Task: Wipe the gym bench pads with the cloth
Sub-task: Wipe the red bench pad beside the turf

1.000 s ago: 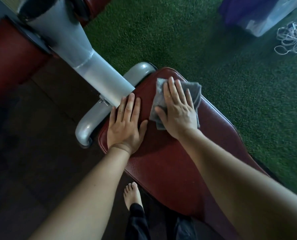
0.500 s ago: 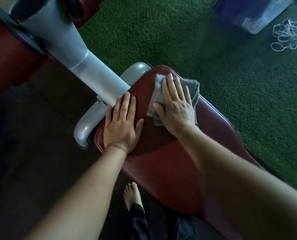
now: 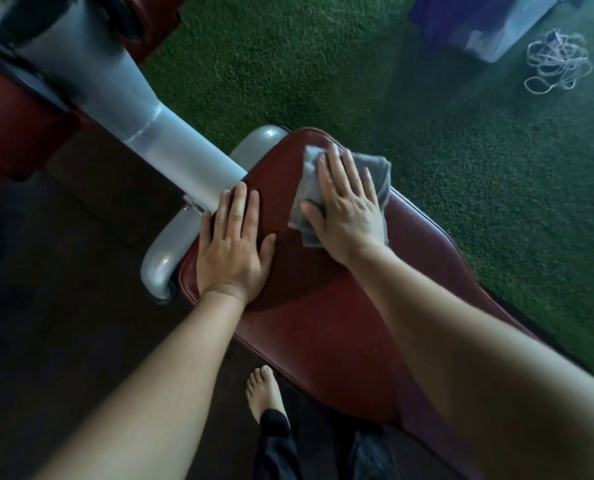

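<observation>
- Standing hard against the near side of the bench: one bare foot (image 3: 264, 393) is on the dark floor. The person leans over with both forearms stretched along the red pad (image 3: 323, 341).
- Near stretch of pad, under the forearms: cannot tell whether it has been wiped.
- Left grip (image 3: 234, 251): palm down, fingers straight and close together, flat on the pad by its left edge, holding nothing. Judged a brace that takes the lean so the other arm can bear down.
- Right grip (image 3: 347, 216): flat on the grey cloth (image 3: 380, 174), fingers straight, thumb out. It presses the cloth and does not clutch it. The flat palm probably spreads the pressure over more fabric.
- Cloth: bunched on the far rounded end of the pad, right of centre, with one corner reaching past the pad's edge. The fingertips are blurred, so a stroke seems under way; direction not readable.
- Silver frame tube (image 3: 170, 251) curves round the pad's far-left corner and joins the thick grey post (image 3: 143, 109), which carries the pad.
- Beyond: green turf (image 3: 461, 168). Well apart from the bench lies a tangle of white cord (image 3: 555, 62), near a clear plastic bin (image 3: 496, 32).
</observation>
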